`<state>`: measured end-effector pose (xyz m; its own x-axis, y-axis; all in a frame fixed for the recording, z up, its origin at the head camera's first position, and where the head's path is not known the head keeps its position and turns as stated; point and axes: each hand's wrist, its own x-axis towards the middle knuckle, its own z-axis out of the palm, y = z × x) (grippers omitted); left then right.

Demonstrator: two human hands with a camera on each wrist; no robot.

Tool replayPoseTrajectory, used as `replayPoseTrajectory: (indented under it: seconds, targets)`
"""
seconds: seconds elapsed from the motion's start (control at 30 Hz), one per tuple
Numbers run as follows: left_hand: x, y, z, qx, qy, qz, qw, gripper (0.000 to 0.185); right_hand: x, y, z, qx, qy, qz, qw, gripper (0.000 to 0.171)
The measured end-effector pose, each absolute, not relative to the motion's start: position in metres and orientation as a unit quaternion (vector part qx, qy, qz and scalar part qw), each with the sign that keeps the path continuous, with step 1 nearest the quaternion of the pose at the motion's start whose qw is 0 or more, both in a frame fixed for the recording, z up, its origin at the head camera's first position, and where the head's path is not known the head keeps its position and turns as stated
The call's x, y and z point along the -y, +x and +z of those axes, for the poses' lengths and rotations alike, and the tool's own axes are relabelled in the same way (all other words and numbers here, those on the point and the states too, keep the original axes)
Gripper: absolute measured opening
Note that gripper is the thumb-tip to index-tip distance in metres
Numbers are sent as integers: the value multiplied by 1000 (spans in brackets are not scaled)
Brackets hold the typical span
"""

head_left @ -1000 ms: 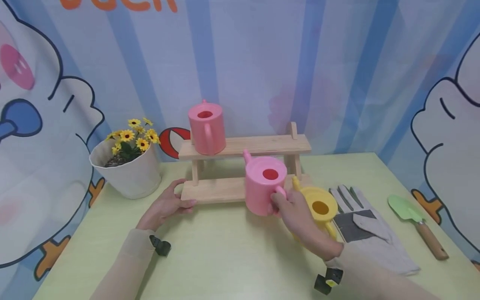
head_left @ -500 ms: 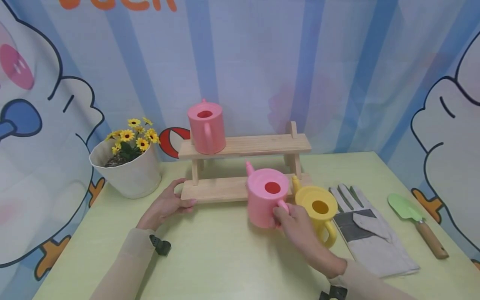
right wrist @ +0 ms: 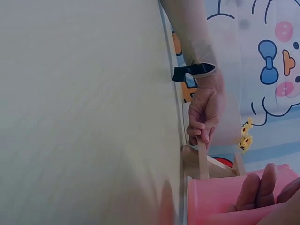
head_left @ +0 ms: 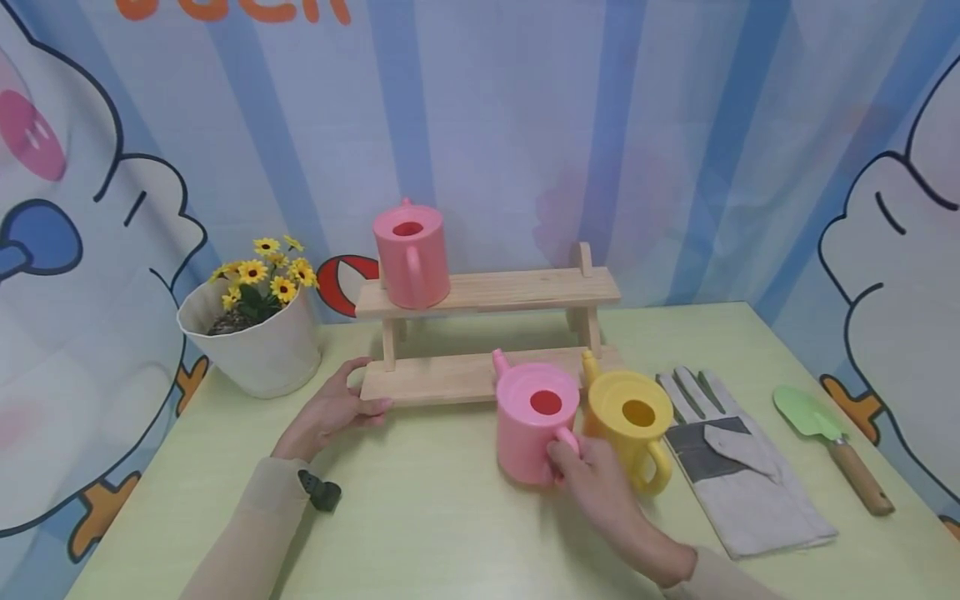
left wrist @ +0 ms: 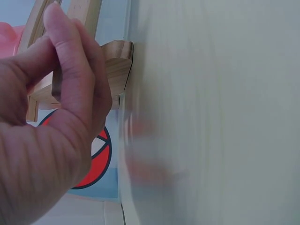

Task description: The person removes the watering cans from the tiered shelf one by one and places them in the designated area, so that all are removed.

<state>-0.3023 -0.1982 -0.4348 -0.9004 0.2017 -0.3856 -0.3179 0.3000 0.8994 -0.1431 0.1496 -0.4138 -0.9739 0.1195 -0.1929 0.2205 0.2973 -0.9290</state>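
Note:
My right hand (head_left: 611,500) grips the handle of a light pink watering can (head_left: 525,442), held upright in front of a two-tier wooden plant stand (head_left: 435,380). In the right wrist view, the can's pink side (right wrist: 215,192) is low over the table and several fingers lie against it. My left hand (head_left: 333,412) pinches the left end of the stand's lower board, fingers curled around it in the left wrist view. A darker pink watering can (head_left: 427,279) stands on the upper board at the left. Just right of the held can is a yellow watering can (head_left: 622,392).
A white pot (head_left: 258,358) with yellow flowers (head_left: 255,271) stands left of the stand. Grey gardening gloves (head_left: 765,512) lie right of the yellow can, and a green trowel (head_left: 813,417) with a wooden handle is farther right. A printed curtain (head_left: 502,142) hangs behind the table.
My right hand has brought the light pink watering can down and toward me, away from the stand's lower board. My left hand has stayed on the board's end.

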Motion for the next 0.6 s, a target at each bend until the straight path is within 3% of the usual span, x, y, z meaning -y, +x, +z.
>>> replayPoseTrajectory:
  seconds: [0.6]
  targets:
    - [197, -303, -437, -767, -29, 604, 215, 103, -146, -134, -434, -800, 120, -586, 47, 29]
